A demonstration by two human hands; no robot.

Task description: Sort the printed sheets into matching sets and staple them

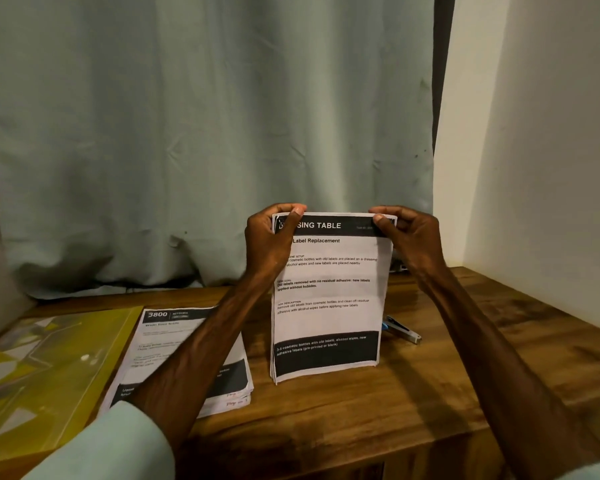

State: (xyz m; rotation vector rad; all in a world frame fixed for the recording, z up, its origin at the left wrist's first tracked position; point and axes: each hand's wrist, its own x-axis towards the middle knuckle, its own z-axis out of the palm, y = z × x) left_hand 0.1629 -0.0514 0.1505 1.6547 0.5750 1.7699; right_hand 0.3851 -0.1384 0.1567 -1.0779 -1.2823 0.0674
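Upright set (326, 299): printed sheets stood on their bottom edge, mid-width on the table (447, 375).
Left hand (272, 237): grasps its top left corner.
Right hand (409, 237): grasps its top right corner.
Flat stack (174, 341): lies toward the table's left edge.
Stapler (400, 329): just beside the set's right edge.
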